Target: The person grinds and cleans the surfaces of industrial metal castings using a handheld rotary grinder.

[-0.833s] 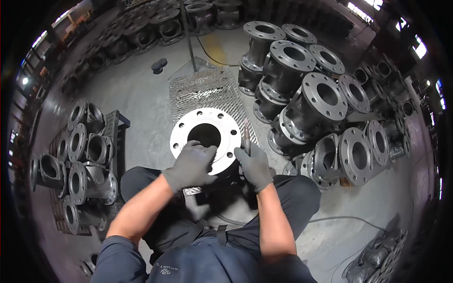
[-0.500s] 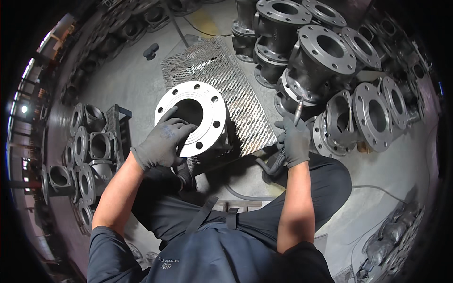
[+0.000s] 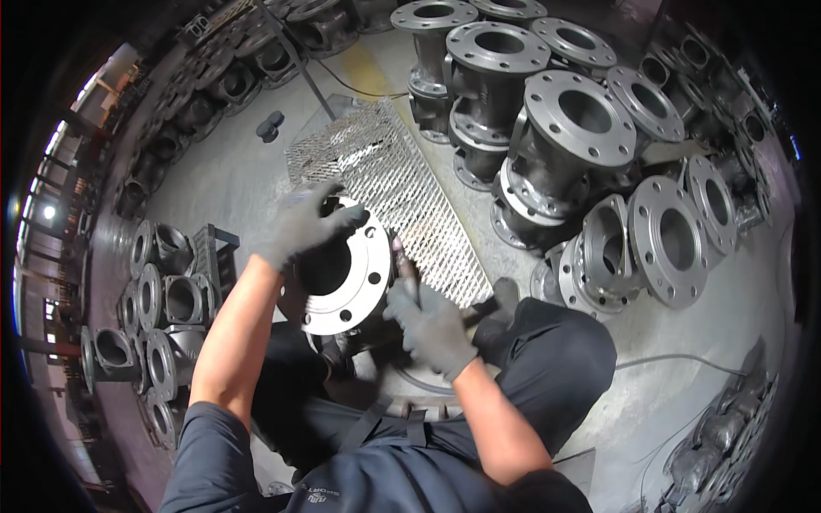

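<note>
Has the left hand (image 3: 295, 227), in a grey glove, over the upper left of a pale metal ring (image 3: 355, 299) with round holes along its band and a wide dark opening in the middle. Shows fingers partly spread and bent there, somewhat blurred. Cannot tell whether clasping the rim or only lying over it. Grasps a slim dark tool (image 3: 407, 267) in the right hand (image 3: 428, 321), also gloved, with fingers wrapped around the handle. Points its pinkish tip away from the body, just beside the right edge of the ring. Cannot tell whether touching with the tip or slightly apart. Sits with bent knees in dark trousers (image 3: 560, 355), with the ring in front, over the near left part of a metal mesh sheet (image 3: 419, 214). Shows on the floor (image 3: 214, 162), beyond the left hand, a small dark lump (image 3: 269, 126). Shows to the right a cluster of pipes (image 3: 560, 120) with ringed ends, some upright, some tipped over. Shows to the left a stack of similar pipes (image 3: 150, 295) beside a dark rack (image 3: 208, 252). Shows at lower right a hose (image 3: 684, 357) curving toward a heap of dark shiny pieces (image 3: 710, 440)
</note>
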Action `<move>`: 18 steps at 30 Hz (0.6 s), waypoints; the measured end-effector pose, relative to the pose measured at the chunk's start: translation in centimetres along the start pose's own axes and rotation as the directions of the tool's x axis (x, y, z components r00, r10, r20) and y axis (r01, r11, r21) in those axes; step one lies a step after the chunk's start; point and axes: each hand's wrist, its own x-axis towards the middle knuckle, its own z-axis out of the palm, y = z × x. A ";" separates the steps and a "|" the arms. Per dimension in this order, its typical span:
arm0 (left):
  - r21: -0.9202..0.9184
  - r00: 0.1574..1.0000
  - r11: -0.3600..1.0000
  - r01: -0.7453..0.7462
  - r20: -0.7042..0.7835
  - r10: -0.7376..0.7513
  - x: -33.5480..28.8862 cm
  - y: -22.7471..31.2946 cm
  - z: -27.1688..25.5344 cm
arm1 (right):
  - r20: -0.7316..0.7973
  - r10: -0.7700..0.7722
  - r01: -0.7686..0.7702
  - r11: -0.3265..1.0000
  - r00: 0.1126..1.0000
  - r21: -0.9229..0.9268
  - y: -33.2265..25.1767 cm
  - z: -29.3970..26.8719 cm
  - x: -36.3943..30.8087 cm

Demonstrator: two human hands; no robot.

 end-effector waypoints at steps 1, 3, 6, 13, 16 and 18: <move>-0.118 0.981 0.983 0.139 0.149 -0.121 0.5 -0.5 0.6 | 0.010 -0.051 0.052 0.997 0.999 -0.048 0.7 0.9 -0.1; -0.027 0.958 0.977 0.210 0.205 -0.200 2.0 0.0 0.3 | -0.008 -0.117 0.116 0.991 0.993 -0.062 1.0 2.7 -0.4; 0.077 0.968 0.979 0.188 0.156 -0.198 2.3 -0.4 0.5 | -0.096 -0.145 0.124 0.973 0.985 -0.196 -0.1 4.6 -0.4; -0.193 0.983 0.970 0.145 -0.082 -0.163 1.1 -4.8 -0.7 | -0.141 -0.356 0.292 0.893 0.924 -0.342 -0.7 7.7 1.4; -0.252 0.946 0.932 0.260 -0.125 -0.298 -2.4 -7.9 -2.0 | 0.032 -0.436 0.412 0.819 0.899 -0.399 -0.9 9.1 2.7; -0.349 0.879 0.855 0.383 -0.147 -0.453 -5.3 -9.1 -2.7 | 0.083 -0.447 0.444 0.816 0.891 -0.371 -1.1 10.2 3.1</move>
